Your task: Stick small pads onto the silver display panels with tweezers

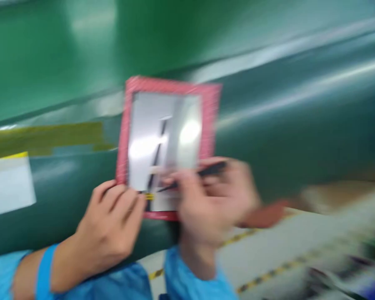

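Observation:
A flat shiny rectangular panel [143, 137] lies on a pink bubble-textured sheet [211, 121], whose border shows around it. My left hand [112, 221] has its fingers closed on the lower left corner of the panel and sheet. Near those fingertips is a small black and yellow piece [149, 196] at the panel's lower edge. My right hand [215, 196], blurred by motion, grips a slim black pointed tool [212, 168] over the lower right part of the panel. The tool's thin tip points left; blur hides its exact kind and whether it touches the panel.
The green work surface [268, 121] has a rounded front edge. Yellowish tape [43, 137] and a white paper [9, 185] are at left. A brown-red object [265, 214] is beside my right wrist. Below, the pale floor has yellow-black striped lines [268, 275].

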Motion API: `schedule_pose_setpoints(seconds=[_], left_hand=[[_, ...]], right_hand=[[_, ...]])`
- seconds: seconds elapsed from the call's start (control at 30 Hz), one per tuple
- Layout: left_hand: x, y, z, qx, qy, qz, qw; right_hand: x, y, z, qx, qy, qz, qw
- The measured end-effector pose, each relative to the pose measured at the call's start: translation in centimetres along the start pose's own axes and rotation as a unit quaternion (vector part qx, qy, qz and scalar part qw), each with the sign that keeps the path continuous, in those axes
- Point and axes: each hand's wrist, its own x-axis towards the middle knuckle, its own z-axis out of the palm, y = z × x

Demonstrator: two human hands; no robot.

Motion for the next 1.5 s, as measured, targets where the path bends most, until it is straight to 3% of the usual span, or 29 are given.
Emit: schedule_pose_setpoints(seconds=[0.1, 0.2, 0.43, 0.67, 1.07, 1.5], left_hand=[[-0.3, -1.0, 1.2, 0.04, 0.056, 0.002, 0.998], [-0.4, -1.7, 2.1, 0.048, 0.073, -0.005, 0.996], [-1.6, -1.2, 1.6, 0.089, 0.008, -0.053, 0.995], [-1.6, -1.2, 1.7, 0.098, 0.007, -0.056, 0.994], [-2.2, -1.1, 2.5, 0.085, 0.063, -0.063, 0.992], [-2.1, -1.4, 2.5, 0.087, 0.039, -0.053, 0.994]], right_hand=[[1.3, 1.1, 1.2, 0.131, -0.07, 0.037, 0.988], [2.5, 1.6, 2.0, 0.176, -0.083, 0.047, 0.98], [1.5, 1.5, 2.6, 0.193, -0.096, 0.072, 0.974], [1.7, 2.6, 2.9, 0.194, -0.081, 0.051, 0.976], [1.8, 3.1, 2.9, 0.221, -0.058, 0.065, 0.971], [1.8, 3.4, 3.1, 0.223, -0.056, 0.055, 0.972]])
